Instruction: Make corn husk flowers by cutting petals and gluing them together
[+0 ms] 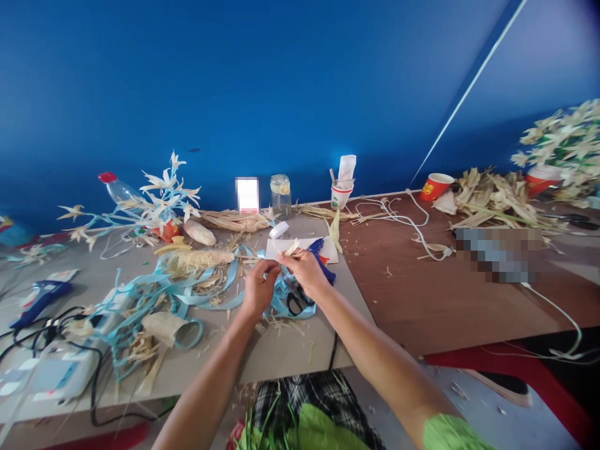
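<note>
My left hand (261, 284) and my right hand (305, 270) are close together above the table's front middle. Between the right thumb and fingers is a small pale piece of corn husk (293, 247). The left fingers are pinched just beside it; whatever they grip is too small to make out. Beneath the hands lie black-handled scissors (295, 305) and light blue ribbon (232, 275). A dark blue item (315, 247) rests on a white sheet (332, 251) behind the right hand. Left of the hands is a stripped, pale corn cob (201, 261).
Blue-stemmed husk flowers (164, 187) stand at the back left. A blue glue gun (40, 300) and a power strip (60, 372) with cables lie on the left. A glass jar (281, 194), a paper cup (341, 196) and a husk pile (497, 200) line the wall.
</note>
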`<act>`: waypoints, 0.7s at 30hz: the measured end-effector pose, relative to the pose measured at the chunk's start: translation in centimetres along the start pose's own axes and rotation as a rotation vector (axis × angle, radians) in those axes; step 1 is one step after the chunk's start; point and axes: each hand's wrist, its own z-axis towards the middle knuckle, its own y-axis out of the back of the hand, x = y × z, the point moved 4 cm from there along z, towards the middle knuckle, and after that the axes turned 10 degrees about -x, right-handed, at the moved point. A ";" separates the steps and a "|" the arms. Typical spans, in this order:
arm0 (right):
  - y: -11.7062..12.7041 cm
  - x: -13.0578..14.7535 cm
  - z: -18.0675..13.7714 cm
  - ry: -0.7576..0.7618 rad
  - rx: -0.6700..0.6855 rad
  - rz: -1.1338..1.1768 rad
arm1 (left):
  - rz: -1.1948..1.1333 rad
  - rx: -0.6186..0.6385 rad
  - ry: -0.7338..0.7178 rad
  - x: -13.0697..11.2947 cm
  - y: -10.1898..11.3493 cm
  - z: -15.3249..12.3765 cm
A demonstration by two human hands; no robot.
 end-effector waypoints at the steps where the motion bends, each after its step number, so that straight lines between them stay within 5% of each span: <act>1: -0.1 -0.1 0.0 0.014 -0.011 -0.016 | 0.046 -0.012 -0.058 -0.3 0.1 0.0; 6: -0.4 -0.3 -0.3 0.008 0.034 -0.005 | 0.116 -0.041 -0.193 -1.3 0.4 -0.1; 14: -0.5 1.6 -0.6 -0.072 0.229 0.077 | -0.034 -0.006 0.114 -0.3 0.5 0.1; 21: -0.1 0.2 0.2 0.018 0.119 -0.017 | 0.096 0.059 -0.029 -0.9 0.1 -0.3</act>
